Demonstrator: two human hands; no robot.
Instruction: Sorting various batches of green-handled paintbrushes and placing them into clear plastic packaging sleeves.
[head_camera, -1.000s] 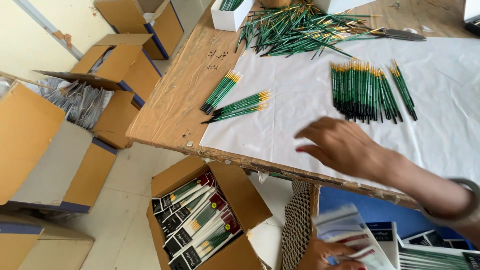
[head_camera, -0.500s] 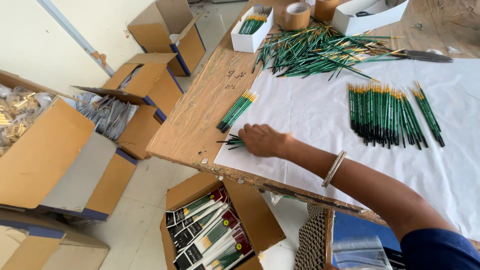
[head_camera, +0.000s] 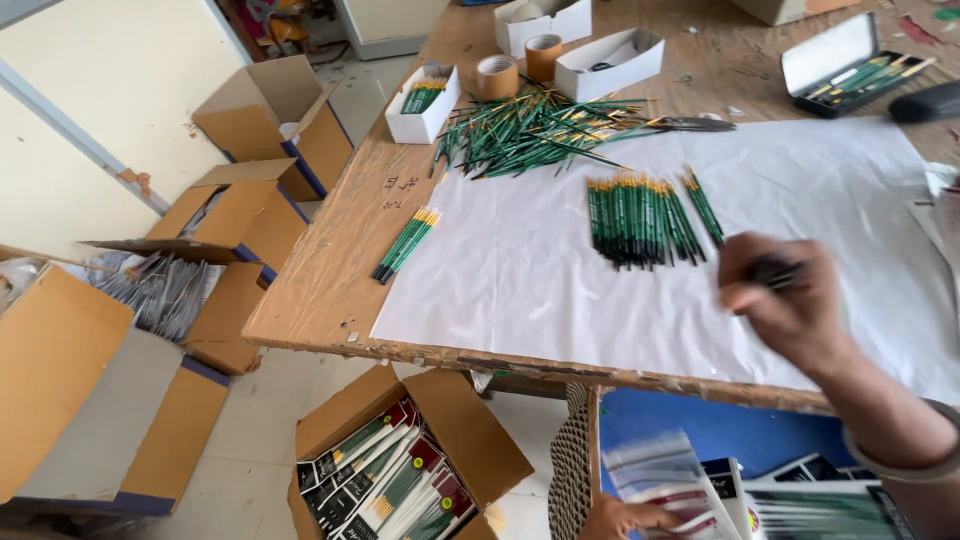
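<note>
1. Brushes lay everywhere on the worktable (head_camera: 330, 300), all green-handled with yellow ferrules
2. Her right hand (head_camera: 785, 300) hung over the white sheet (head_camera: 560, 290), closed round a few dark brush ends (head_camera: 775, 272); it was blurred, so how many it held could not be told
3. Just to the left of that hand a neat row of brushes (head_camera: 640, 220) lay side by side on the sheet, tips pointing away from her
4. A small bundle (head_camera: 407, 244) lay well apart, at the sheet's left edge, half on bare wood
5. A loose heap (head_camera: 530, 130) sprawled at the far edge of the sheet, near two tape rolls (head_camera: 520, 68) and a white box (head_camera: 425, 105) with brushes standing in it
6. Another white box (head_camera: 610, 65) sat beside the rolls, and an open black case (head_camera: 850, 70) with brushes inside sat at the far right
7. Her left hand (head_camera: 620, 518) was low down, below the table edge, gripping a clear packet (head_camera: 670, 480) that was blurred; more packs (head_camera: 810, 500) lay beside it
8. On the floor under the table an open carton (head_camera: 400, 470) held packaged brush sets, and more cartons (head_camera: 250, 210) stood along the wall to the left
</note>
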